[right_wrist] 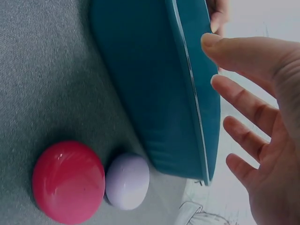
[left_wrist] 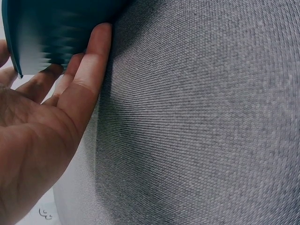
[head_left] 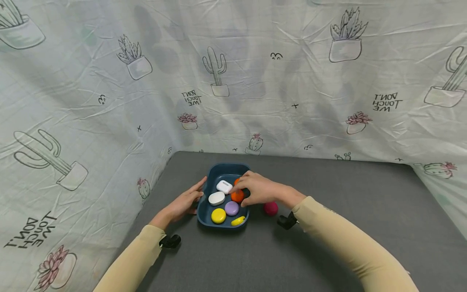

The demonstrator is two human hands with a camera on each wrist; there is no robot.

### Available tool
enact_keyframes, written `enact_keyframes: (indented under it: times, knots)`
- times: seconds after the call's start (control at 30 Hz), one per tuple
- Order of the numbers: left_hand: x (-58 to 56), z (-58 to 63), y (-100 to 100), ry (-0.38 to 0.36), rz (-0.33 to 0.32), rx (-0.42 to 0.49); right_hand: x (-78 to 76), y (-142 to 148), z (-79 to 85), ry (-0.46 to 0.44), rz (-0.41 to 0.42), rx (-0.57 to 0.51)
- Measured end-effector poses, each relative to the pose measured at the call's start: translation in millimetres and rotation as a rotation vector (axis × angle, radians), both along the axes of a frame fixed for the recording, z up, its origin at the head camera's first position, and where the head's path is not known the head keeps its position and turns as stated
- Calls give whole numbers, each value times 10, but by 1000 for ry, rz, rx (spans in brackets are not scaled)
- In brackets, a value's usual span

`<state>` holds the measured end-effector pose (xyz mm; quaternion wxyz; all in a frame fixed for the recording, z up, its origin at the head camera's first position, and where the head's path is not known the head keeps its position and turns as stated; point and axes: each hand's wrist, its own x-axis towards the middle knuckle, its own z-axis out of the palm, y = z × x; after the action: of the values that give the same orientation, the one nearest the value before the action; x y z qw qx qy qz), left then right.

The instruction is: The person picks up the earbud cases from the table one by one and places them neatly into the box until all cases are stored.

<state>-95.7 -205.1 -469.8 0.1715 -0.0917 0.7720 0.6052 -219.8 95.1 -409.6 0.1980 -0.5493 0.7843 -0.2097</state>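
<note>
A dark blue tray (head_left: 223, 225) holds several small, glossy rounded items. Against its left outer side my left hand (head_left: 181, 206) rests with extended fingers (left_wrist: 96, 51) touching the wall. Over the right part of the tray is my right hand (head_left: 260, 188), thumb and fingers apart and bent a little; the right wrist view shows nothing between them. Just below its fingertips lies an orange item (head_left: 237, 197), partly covered. Also inside are a white case (head_left: 224, 187), a white oval piece (head_left: 217, 198), a purple disc (head_left: 231, 208), a yellow disc (head_left: 218, 215) and a small yellow elongated piece (head_left: 238, 221).
On the grey tabletop (head_left: 328, 194), right of the tray, lies a crimson round item (right_wrist: 69, 182). A pale lilac rounded item (right_wrist: 127, 181) stands beside it, hidden by the right hand in the head view. A printed cloth (head_left: 255, 81) hangs behind and along the left.
</note>
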Motion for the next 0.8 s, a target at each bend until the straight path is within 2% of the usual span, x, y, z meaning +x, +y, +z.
enact_keyframes:
  times: [0.23, 0.47, 0.8]
  knots:
    - [3, -7, -8, 3, 1, 3, -63, 144, 5, -43, -97, -69]
    - [8, 9, -13, 6, -1, -7, -148, 274, 19, -37, -116, -98]
    - [7, 4, -2, 7, -2, -16, -167, 471, 43, -54, -176, -131]
